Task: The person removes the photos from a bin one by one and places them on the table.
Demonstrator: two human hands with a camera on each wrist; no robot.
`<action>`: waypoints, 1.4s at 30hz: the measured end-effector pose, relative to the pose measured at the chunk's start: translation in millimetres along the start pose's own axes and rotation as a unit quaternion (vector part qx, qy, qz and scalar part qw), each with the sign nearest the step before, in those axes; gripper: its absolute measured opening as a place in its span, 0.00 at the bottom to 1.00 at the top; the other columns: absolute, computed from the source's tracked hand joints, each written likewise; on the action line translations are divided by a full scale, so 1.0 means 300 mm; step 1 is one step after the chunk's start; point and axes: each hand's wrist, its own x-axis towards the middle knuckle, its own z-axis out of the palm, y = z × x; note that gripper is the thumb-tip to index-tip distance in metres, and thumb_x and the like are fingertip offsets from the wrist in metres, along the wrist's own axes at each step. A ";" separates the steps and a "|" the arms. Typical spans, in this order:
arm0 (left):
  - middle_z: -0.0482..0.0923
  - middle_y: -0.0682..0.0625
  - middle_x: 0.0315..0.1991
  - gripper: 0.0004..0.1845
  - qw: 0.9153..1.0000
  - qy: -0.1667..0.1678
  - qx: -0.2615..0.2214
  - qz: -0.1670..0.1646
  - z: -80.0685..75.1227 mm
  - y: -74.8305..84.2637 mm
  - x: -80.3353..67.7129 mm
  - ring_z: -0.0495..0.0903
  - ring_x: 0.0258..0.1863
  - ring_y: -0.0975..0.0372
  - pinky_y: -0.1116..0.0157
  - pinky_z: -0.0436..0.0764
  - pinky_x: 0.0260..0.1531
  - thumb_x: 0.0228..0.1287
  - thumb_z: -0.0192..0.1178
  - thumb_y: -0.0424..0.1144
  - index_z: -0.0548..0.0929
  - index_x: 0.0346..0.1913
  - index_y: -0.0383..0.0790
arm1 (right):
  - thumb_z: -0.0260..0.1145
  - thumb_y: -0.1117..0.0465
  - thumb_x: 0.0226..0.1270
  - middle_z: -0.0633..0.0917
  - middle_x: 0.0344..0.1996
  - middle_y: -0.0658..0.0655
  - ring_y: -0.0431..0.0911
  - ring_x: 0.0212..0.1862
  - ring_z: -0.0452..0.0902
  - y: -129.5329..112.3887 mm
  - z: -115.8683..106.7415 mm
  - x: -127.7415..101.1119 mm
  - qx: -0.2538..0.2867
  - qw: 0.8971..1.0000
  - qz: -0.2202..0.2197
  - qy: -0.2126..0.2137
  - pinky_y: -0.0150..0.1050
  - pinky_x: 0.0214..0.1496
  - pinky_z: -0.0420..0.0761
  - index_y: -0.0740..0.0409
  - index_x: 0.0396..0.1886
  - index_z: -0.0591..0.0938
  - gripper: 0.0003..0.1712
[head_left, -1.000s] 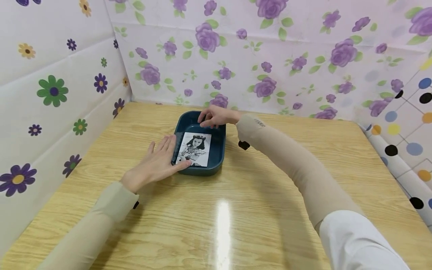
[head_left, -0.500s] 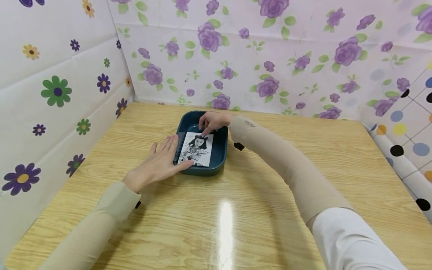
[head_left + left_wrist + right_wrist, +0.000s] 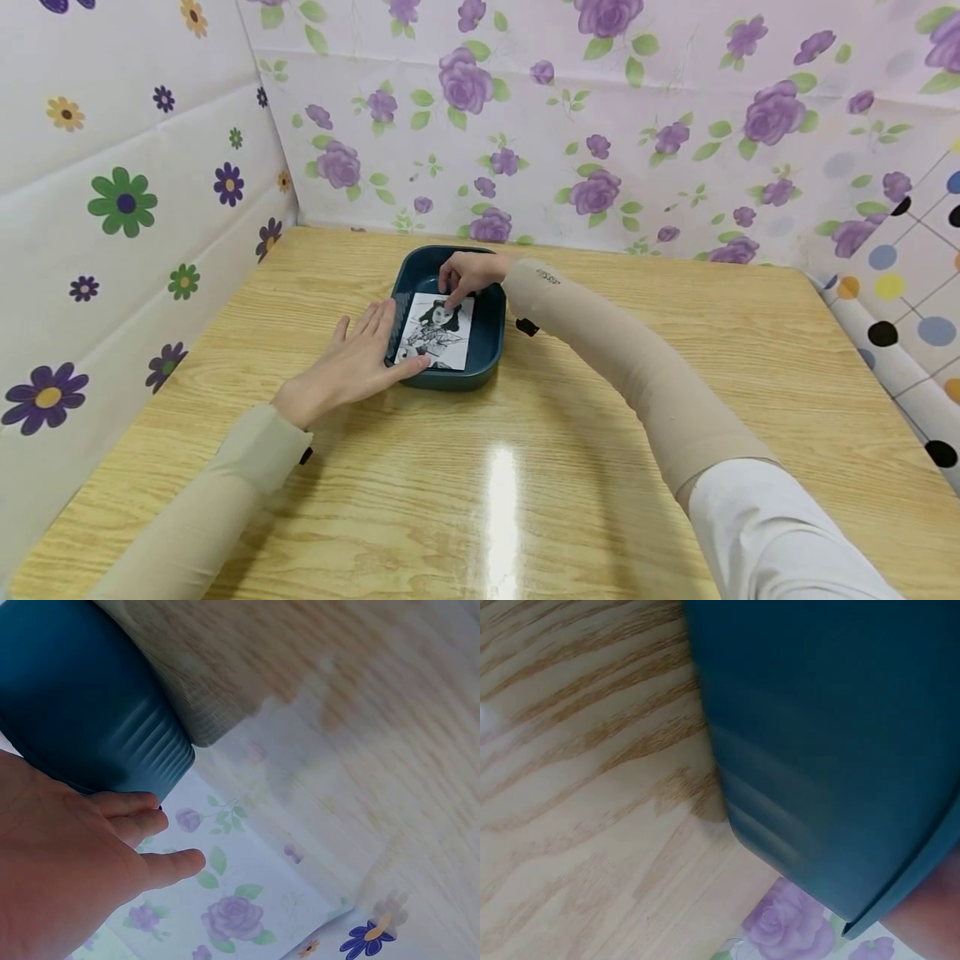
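Note:
A dark blue tray [image 3: 489,333] sits on the wooden table, and a black-and-white photo [image 3: 437,340] of a person lies flat inside it. My left hand [image 3: 378,342] lies flat against the tray's left wall with straight fingers, its thumb at the near left corner by the photo. My right hand [image 3: 454,293] reaches in from the far side, its bent fingertips touching the top of the photo. The left wrist view shows the tray's ribbed outer wall [image 3: 90,712] beside my left hand [image 3: 112,847]. In the right wrist view the tray wall [image 3: 832,750] fills the frame; the fingers are hidden.
The wooden table [image 3: 525,467] spreads wide in front of and to the right of the tray. Floral panels [image 3: 525,133] close off the back and left side, and a dotted panel [image 3: 907,308] stands at the right. A glare streak [image 3: 498,508] lies on the near tabletop.
My right hand has moved from the tray's far rim down onto the top of the photo. The left hand and the tray have stayed in place.

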 end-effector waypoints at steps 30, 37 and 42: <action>0.30 0.45 0.79 0.60 1.000 0.004 -0.014 0.002 0.000 0.007 -0.003 0.34 0.79 0.50 0.38 0.34 0.72 0.58 0.37 0.80 0.31 0.77 0.39 | 0.76 0.52 0.54 0.77 0.36 0.54 0.45 0.37 0.70 -0.019 0.029 0.004 -0.059 0.998 0.014 0.026 0.34 0.41 0.71 0.57 0.47 0.76 0.26; 0.30 0.44 0.79 0.60 1.000 0.001 -0.013 -0.001 -0.001 0.007 0.000 0.34 0.79 0.49 0.38 0.34 0.72 0.58 0.37 0.80 0.31 0.76 0.39 | 0.76 0.57 0.54 0.74 0.38 0.55 0.46 0.39 0.68 -0.018 0.039 -0.008 -0.029 0.998 -0.008 0.059 0.34 0.41 0.68 0.58 0.52 0.71 0.30; 0.32 0.43 0.79 0.60 1.000 0.001 -0.012 -0.001 0.001 0.006 -0.001 0.35 0.79 0.49 0.37 0.35 0.71 0.58 0.38 0.79 0.31 0.76 0.39 | 0.74 0.64 0.56 0.73 0.42 0.58 0.46 0.41 0.65 -0.019 0.043 -0.022 0.035 0.996 -0.024 0.078 0.35 0.45 0.67 0.61 0.54 0.68 0.30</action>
